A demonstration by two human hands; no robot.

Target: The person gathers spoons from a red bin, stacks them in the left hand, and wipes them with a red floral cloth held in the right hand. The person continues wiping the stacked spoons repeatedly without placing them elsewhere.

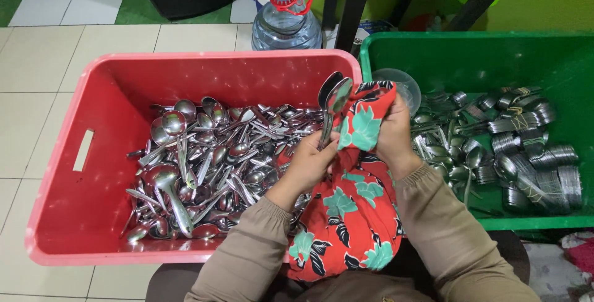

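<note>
Draping down over the lap, nearest, a red floral cloth [352, 215] runs up to both hands. Left hand [312, 161] w/ grip closed on the handles of a few spoons [333, 101], bowls up. Right hand [391, 130] grip closed on cloth bunched against those spoons. Left & farther: red crate [80, 215] of loose cutlery [210, 166]. Right: green crate [557, 60] w/ bundled spoons [532, 153]. Far: water jug [286, 20].
</note>
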